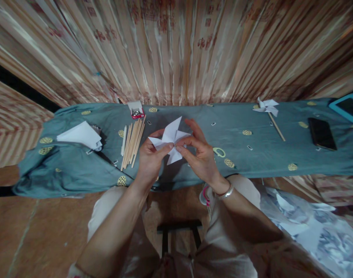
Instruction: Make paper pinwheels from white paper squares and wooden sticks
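A white paper pinwheel [171, 133] with folded blades is held up in front of me, over the near side of the cloth-covered table. My left hand [152, 155] grips it from the left, its thumb pressed near the centre. Thumb and index finger of my right hand [200, 154] pinch at the pinwheel's middle, where any small piece between the fingertips is too small to make out. A bundle of wooden sticks [133, 143] lies left of my left hand, beside a white pen-like stick [124, 141]. Behind them stands an open small box [136, 111] of metal pins.
Folded white papers [79, 135] lie at the left on the green tablecloth [237, 143]. A finished pinwheel on a stick [268, 107], a black phone [322, 133] and a blue-framed device [348, 107] lie at the right. Scissors handles [219, 152] show by my right hand. A plastic bag of paper [315, 227] sits lower right.
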`<state>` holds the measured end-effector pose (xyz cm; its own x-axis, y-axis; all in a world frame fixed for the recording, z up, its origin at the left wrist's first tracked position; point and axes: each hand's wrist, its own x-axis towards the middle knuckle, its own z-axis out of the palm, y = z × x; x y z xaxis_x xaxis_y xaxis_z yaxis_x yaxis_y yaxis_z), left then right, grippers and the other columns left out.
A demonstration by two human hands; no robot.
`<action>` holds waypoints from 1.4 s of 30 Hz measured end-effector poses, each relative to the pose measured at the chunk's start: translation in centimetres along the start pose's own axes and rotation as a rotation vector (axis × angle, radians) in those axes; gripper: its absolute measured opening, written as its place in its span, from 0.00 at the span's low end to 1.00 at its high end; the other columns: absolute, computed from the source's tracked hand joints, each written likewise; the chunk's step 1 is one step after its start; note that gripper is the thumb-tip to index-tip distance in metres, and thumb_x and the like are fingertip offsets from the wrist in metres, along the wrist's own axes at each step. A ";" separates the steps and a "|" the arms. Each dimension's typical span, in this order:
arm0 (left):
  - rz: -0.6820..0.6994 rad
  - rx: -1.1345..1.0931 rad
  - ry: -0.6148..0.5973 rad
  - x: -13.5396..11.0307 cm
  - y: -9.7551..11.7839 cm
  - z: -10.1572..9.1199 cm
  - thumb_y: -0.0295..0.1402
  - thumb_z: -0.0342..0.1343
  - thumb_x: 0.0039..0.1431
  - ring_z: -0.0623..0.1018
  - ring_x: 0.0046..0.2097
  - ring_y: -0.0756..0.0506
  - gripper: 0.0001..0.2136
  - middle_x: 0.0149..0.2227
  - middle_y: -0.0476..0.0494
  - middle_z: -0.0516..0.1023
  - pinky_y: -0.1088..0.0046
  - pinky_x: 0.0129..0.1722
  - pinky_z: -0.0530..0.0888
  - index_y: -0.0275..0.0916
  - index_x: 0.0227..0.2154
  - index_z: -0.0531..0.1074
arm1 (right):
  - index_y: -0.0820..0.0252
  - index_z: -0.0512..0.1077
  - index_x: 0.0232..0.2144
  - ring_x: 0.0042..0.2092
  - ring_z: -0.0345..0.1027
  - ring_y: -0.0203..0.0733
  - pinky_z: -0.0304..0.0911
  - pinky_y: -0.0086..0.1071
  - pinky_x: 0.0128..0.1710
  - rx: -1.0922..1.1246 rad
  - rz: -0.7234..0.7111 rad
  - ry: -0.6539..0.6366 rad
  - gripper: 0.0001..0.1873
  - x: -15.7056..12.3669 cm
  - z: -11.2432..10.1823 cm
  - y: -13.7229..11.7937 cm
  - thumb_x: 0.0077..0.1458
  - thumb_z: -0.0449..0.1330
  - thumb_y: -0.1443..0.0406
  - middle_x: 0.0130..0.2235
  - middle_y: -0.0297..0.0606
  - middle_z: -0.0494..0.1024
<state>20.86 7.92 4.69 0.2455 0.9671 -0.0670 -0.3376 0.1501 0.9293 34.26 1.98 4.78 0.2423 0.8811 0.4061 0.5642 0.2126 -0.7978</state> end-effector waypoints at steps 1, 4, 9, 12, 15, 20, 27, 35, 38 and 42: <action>0.002 -0.002 0.003 0.0 0.0 0.0 0.32 0.73 0.37 0.79 0.33 0.47 0.22 0.32 0.50 0.81 0.71 0.36 0.74 0.39 0.38 0.75 | 0.51 0.75 0.32 0.61 0.65 0.46 0.58 0.48 0.65 -0.002 0.001 0.002 0.04 0.0 0.0 0.0 0.60 0.60 0.63 0.49 0.38 0.78; 0.010 0.003 0.001 0.0 -0.1 0.0 0.33 0.73 0.37 0.80 0.33 0.47 0.22 0.32 0.50 0.81 0.71 0.37 0.74 0.39 0.38 0.74 | 0.50 0.74 0.32 0.62 0.64 0.46 0.53 0.50 0.67 -0.022 0.019 -0.003 0.04 0.1 0.0 0.1 0.60 0.61 0.63 0.49 0.37 0.78; 0.025 0.030 -0.016 0.0 -0.1 0.0 0.34 0.73 0.38 0.80 0.34 0.46 0.20 0.33 0.49 0.81 0.69 0.39 0.75 0.39 0.37 0.74 | 0.50 0.74 0.32 0.65 0.60 0.44 0.51 0.48 0.69 0.016 0.012 -0.011 0.04 0.1 0.0 0.1 0.60 0.61 0.65 0.50 0.36 0.77; 0.032 0.028 -0.011 0.1 -0.2 0.0 0.34 0.73 0.38 0.79 0.33 0.47 0.21 0.32 0.50 0.81 0.70 0.38 0.75 0.39 0.37 0.75 | 0.51 0.74 0.32 0.65 0.59 0.44 0.52 0.48 0.68 0.034 0.009 -0.007 0.04 0.1 0.0 0.2 0.59 0.61 0.65 0.51 0.37 0.77; 0.031 0.027 -0.013 0.1 -0.2 0.0 0.33 0.73 0.38 0.79 0.32 0.49 0.21 0.32 0.50 0.81 0.72 0.37 0.75 0.39 0.39 0.75 | 0.51 0.74 0.31 0.66 0.58 0.44 0.51 0.48 0.68 0.075 -0.008 0.000 0.04 0.1 0.1 0.4 0.59 0.61 0.65 0.52 0.36 0.77; 0.040 0.046 -0.010 0.1 -0.2 0.0 0.34 0.73 0.38 0.79 0.31 0.49 0.23 0.31 0.50 0.82 0.72 0.36 0.75 0.38 0.40 0.75 | 0.50 0.75 0.31 0.68 0.55 0.45 0.47 0.47 0.69 0.198 -0.010 -0.005 0.03 0.2 0.1 0.8 0.57 0.63 0.63 0.54 0.33 0.76; 0.064 0.088 -0.007 0.1 -0.1 -0.1 0.34 0.72 0.39 0.80 0.32 0.47 0.23 0.32 0.49 0.83 0.70 0.37 0.77 0.38 0.41 0.76 | 0.50 0.75 0.31 0.68 0.54 0.46 0.45 0.48 0.70 0.242 0.015 -0.014 0.03 0.2 0.2 0.9 0.57 0.63 0.62 0.56 0.34 0.75; 0.078 0.141 -0.017 0.2 -0.1 -0.1 0.34 0.71 0.41 0.81 0.33 0.47 0.23 0.33 0.49 0.82 0.70 0.37 0.77 0.38 0.43 0.75 | 0.50 0.75 0.31 0.68 0.55 0.45 0.47 0.48 0.69 0.265 0.021 -0.027 0.02 0.2 0.2 1.1 0.57 0.63 0.63 0.56 0.34 0.75; 0.082 0.143 -0.021 0.2 -0.3 -0.2 0.34 0.71 0.42 0.81 0.33 0.47 0.22 0.33 0.48 0.82 0.69 0.36 0.78 0.37 0.42 0.75 | 0.50 0.75 0.31 0.68 0.55 0.45 0.47 0.47 0.69 0.262 0.021 -0.030 0.02 0.2 0.2 1.1 0.57 0.63 0.63 0.55 0.34 0.75; 0.086 0.134 -0.013 0.2 -0.4 -0.2 0.33 0.70 0.41 0.80 0.31 0.48 0.21 0.32 0.49 0.82 0.71 0.35 0.77 0.37 0.41 0.75 | 0.51 0.75 0.31 0.69 0.53 0.45 0.47 0.47 0.69 0.257 0.028 -0.024 0.02 0.1 0.3 0.9 0.57 0.62 0.63 0.58 0.34 0.74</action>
<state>20.81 8.07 4.21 0.2328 0.9723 0.0189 -0.2340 0.0372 0.9715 34.58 2.41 4.01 0.2345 0.8973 0.3740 0.3378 0.2855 -0.8969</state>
